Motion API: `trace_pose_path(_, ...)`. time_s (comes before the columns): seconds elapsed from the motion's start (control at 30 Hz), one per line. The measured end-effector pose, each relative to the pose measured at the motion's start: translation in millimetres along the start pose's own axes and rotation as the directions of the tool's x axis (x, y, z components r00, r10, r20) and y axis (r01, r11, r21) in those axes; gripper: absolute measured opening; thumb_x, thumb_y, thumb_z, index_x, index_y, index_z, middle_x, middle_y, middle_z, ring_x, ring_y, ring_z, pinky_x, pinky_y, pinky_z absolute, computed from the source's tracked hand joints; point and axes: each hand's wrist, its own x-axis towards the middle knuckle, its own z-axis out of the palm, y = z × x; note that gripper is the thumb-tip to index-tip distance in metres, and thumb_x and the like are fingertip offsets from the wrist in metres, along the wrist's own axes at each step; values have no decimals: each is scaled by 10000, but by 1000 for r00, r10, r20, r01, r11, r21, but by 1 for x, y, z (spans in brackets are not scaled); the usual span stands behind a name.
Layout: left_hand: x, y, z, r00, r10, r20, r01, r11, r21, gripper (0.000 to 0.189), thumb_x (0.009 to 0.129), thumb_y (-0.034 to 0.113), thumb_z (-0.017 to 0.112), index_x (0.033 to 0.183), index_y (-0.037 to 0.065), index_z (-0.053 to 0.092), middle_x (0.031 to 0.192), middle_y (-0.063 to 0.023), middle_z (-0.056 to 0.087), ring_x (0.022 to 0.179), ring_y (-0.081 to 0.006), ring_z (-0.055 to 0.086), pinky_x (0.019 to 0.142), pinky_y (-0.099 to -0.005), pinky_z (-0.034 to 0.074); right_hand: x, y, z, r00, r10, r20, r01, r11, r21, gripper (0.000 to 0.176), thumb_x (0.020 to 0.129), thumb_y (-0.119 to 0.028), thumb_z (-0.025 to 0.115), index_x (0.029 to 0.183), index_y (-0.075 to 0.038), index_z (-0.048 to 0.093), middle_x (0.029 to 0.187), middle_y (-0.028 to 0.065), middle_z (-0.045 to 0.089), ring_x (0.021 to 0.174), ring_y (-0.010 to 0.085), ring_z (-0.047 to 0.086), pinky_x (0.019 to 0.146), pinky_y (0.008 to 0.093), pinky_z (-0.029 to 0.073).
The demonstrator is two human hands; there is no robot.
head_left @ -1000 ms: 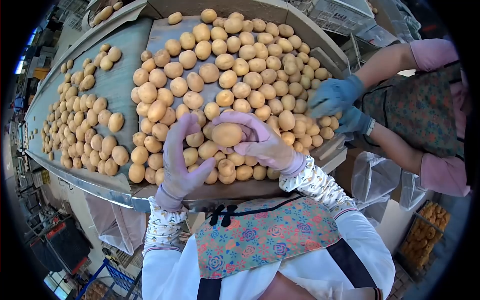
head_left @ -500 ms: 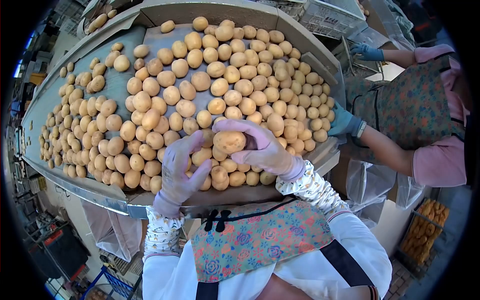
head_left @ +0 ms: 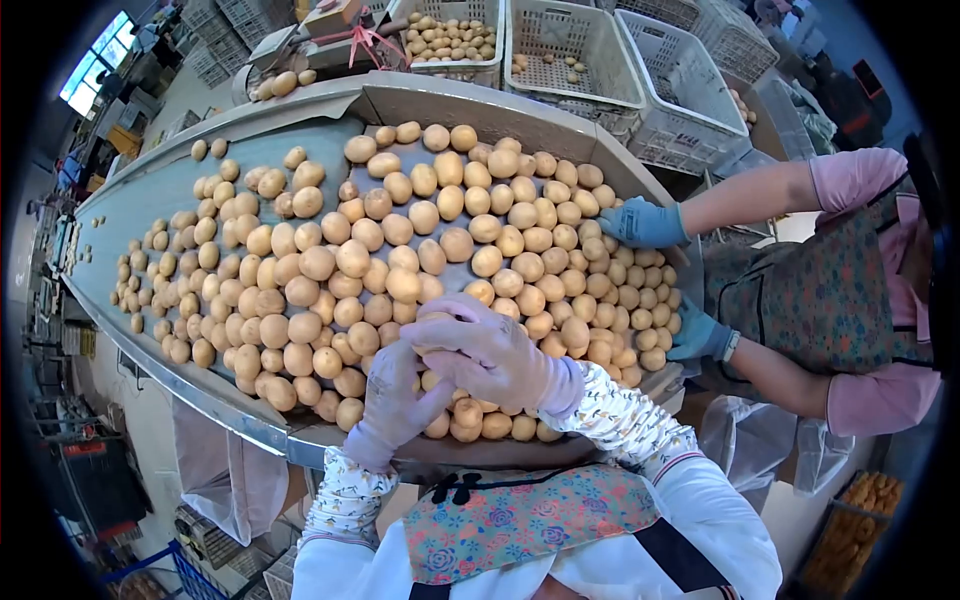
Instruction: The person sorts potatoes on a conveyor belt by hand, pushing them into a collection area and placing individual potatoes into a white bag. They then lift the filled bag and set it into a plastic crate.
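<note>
Both my hands, in pale lilac gloves, meet over the near side of a sorting table heaped with round yellow-brown potatoes (head_left: 300, 358). My right hand (head_left: 495, 355) is closed around a potato, which its curled fingers mostly hide. My left hand (head_left: 395, 400) comes against it from the left, its fingers cupped at the same potato and its thumb pointing right. Other potatoes lie under and around both hands.
A co-worker at the right, in blue gloves, has one hand (head_left: 645, 222) on the far potatoes and another (head_left: 700, 335) at the table's right end. White crates (head_left: 575, 60) stand behind the metal rim (head_left: 480, 97). Plastic bags (head_left: 235, 470) hang below the near edge.
My left hand has moved from open beside the potato to meet my right hand, whose fingers now cover the potato. The co-worker's far hand has reached onto the potatoes. The view has tilted up.
</note>
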Motion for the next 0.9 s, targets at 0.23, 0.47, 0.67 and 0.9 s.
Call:
trace_pose_path(0.23, -8, -10, 0, 985, -163, -54, 143, 950, -276, 637, 858, 225, 800, 1388, -29, 553, 1234, -177, 696, 1097, -269, 710, 936, -370, 567, -21, 13, 17, 992, 124, -33, -124, 992, 0, 760, 867, -149, 792, 1516, 27, 438, 1466, 193, 562, 1361, 300, 561, 1128, 387, 443)
trace_pose_path(0.47, -7, -5, -1, 995, -80, -55, 82, 996, 30, 421, 798, 264, 848, 1131, 55, 697, 872, -81, 708, 770, -264, 666, 714, -394, 514, -40, 25, 24, 995, 51, -87, -54, 998, -37, 642, 866, -173, 802, 1450, -60, 561, 1254, 185, 655, 1080, 309, 658, 917, 392, 541)
trace_pose_path(0.67, -2, -3, -3, 992, 122, -42, -121, 992, 34, 229, 774, 212, 836, 887, 99, 671, 734, -48, 626, 674, -287, 620, 654, -421, 473, -6, -17, 4, 998, -30, -56, 21, 989, -147, 440, 822, -90, 774, 1255, -45, 713, 1220, 179, 676, 1103, 315, 654, 957, 397, 527)
trace_pose_path(0.9, -1, -32, 0, 863, -178, 473, 324, 913, -249, 326, 819, 210, 776, 1110, 87, 699, 933, -97, 708, 800, -301, 684, 785, -382, 546, 37, -65, 34, 894, -444, 55, 446, 874, -191, 387, 779, -203, 856, 1154, -160, 769, 1016, 128, 697, 779, 256, 703, 583, 390, 559)
